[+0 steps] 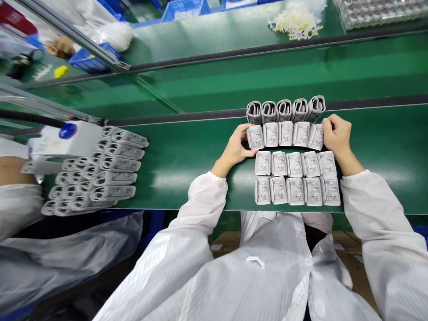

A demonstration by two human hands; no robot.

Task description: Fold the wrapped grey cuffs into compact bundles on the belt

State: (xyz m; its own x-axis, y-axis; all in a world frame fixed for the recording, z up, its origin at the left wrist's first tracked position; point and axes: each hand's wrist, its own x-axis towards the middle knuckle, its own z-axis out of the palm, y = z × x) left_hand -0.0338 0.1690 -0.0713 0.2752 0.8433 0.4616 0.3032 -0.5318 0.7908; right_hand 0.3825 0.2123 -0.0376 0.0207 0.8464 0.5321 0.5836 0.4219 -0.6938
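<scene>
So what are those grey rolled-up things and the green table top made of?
The grey rolls between the left hand and right hand look like soft matte fabric: they curl into loops and carry printed pictures. The green surface looks like smooth rubber or plastic, slightly shiny, since light glints on it.

Cuff row: five folded grey-white cuffs, printed faces up, laid flat, side by side.
Place: set on the green worktop, second row from its far edge.
</scene>
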